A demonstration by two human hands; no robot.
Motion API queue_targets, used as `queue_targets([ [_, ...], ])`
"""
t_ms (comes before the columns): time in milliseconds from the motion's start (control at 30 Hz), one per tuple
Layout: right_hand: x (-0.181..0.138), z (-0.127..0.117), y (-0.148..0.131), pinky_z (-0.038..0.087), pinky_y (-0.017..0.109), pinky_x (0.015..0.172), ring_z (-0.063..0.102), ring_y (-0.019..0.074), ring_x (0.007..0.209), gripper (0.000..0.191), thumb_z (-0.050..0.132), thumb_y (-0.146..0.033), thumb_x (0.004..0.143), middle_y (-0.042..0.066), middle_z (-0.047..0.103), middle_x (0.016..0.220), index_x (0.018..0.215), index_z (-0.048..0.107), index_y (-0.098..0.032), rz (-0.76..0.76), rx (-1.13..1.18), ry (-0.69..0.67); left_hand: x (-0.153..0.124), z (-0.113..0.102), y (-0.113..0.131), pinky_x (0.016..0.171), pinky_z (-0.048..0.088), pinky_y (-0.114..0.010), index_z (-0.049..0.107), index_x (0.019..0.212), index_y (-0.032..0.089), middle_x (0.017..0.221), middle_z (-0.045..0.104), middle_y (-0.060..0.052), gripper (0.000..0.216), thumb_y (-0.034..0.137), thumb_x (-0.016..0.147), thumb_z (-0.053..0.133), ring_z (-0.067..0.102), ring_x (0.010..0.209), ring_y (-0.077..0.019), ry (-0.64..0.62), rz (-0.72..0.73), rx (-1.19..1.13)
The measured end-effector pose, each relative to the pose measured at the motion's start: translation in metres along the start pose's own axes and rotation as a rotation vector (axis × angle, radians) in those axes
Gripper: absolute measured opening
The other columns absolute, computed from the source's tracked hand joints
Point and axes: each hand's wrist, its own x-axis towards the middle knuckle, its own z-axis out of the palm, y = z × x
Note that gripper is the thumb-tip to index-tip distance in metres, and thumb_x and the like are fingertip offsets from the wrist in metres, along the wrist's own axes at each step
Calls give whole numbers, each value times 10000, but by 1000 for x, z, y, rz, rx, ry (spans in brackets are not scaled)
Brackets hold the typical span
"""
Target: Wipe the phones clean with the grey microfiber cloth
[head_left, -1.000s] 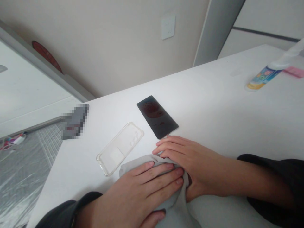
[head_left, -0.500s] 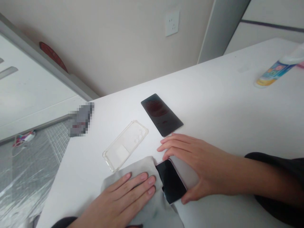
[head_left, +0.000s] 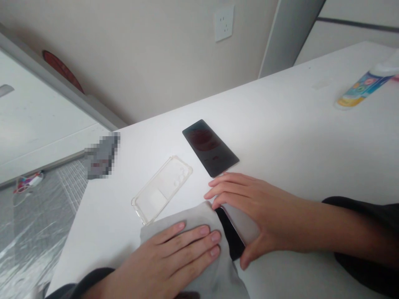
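Observation:
My right hand point(head_left: 249, 207) grips a phone point(head_left: 233, 232) by its edges near the front of the white table point(head_left: 296, 124); the dark screen is tilted toward my left. My left hand point(head_left: 181, 253) lies flat, fingers stretched out, on a grey cloth point(head_left: 199, 216) and presses it against the phone's screen. A second dark phone point(head_left: 210, 147) lies flat just beyond my right fingertips. A clear phone case point(head_left: 162, 189) lies to its left, beside the cloth.
A spray bottle point(head_left: 361, 85) lies at the far right of the table. A blurred dark object point(head_left: 101, 155) sits at the table's left corner. A wall with a socket point(head_left: 223, 23) stands behind. The floor at left is covered in plastic sheeting point(head_left: 31, 241).
My left hand slid the cloth left off the phone, baring its screen, and has now moved back right over part of it. My right hand kept holding the phone.

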Motion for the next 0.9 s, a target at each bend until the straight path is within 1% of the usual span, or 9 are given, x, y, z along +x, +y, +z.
queue_targets([
  [67, 1, 0, 0, 412, 470, 1139, 577, 319, 1282, 702, 881, -552, 704, 157, 687, 1279, 1197, 635, -117, 1, 4, 1, 15, -2, -3, 1241, 274, -306, 411, 1544, 141, 1633, 391, 5, 607, 444, 1024, 489, 405, 1486, -157, 18, -4, -31],
  [167, 3, -1, -1, 433, 472, 1122, 593, 329, 1260, 708, 910, -519, 675, 159, 701, 1246, 1191, 645, -112, -3, 3, -3, 30, -3, -1, 1243, 272, -303, 393, 1553, 150, 1612, 432, 16, 608, 414, 1017, 506, 428, 1473, -154, 51, -75, -87],
  [267, 3, -1, -2, 408, 490, 1150, 578, 338, 1268, 827, 955, -488, 603, 170, 696, 1254, 1246, 624, -85, 3, -12, -7, 35, -1, 6, 1240, 279, -311, 352, 1573, 134, 1597, 460, -4, 618, 356, 1016, 500, 469, 1444, -161, 83, -174, -109],
  [333, 3, -1, -2, 415, 474, 1150, 580, 333, 1259, 845, 974, -433, 573, 175, 696, 1252, 1248, 624, -66, 11, -6, -10, 35, 1, 11, 1234, 287, -313, 304, 1591, 127, 1596, 463, -14, 634, 348, 1025, 486, 489, 1428, -164, 110, -220, -105],
  [467, 3, -1, -4, 436, 443, 1132, 593, 305, 1228, 750, 926, -381, 642, 189, 675, 1282, 1238, 620, -44, 21, 11, 13, 32, 3, 16, 1241, 255, -322, 245, 1609, 137, 1601, 456, -11, 642, 359, 1045, 455, 473, 1439, -164, 131, -255, -88],
  [533, 3, -1, -5, 433, 438, 1131, 592, 293, 1214, 719, 912, -348, 638, 177, 665, 1289, 1229, 617, -60, 30, 21, 19, 30, 3, 17, 1245, 240, -343, 226, 1615, 140, 1615, 433, -11, 651, 376, 1049, 444, 433, 1469, -179, 143, -279, -64],
  [633, 3, 0, -5, 431, 435, 1126, 590, 293, 1204, 713, 910, -297, 605, 166, 659, 1281, 1214, 614, -74, 42, 33, 19, 26, 3, 18, 1237, 254, -387, 204, 1624, 179, 1637, 395, 13, 677, 395, 1037, 464, 350, 1519, -230, 145, -328, -25],
  [767, 3, 0, -4, 448, 464, 1098, 593, 315, 1204, 756, 947, -405, 590, 182, 653, 1277, 1186, 613, -83, 43, 30, 14, 14, 4, 21, 1210, 319, -394, 200, 1630, 206, 1630, 414, 8, 714, 390, 1013, 510, 347, 1521, -257, 92, -337, -29],
  [900, 2, -1, -3, 437, 456, 1095, 586, 301, 1222, 627, 912, -480, 664, 163, 648, 1283, 1096, 622, -131, 33, 45, 6, -10, 12, 24, 1203, 323, -352, 170, 1639, 188, 1617, 442, -4, 696, 381, 1031, 450, 383, 1497, -246, 79, -338, -5],
])
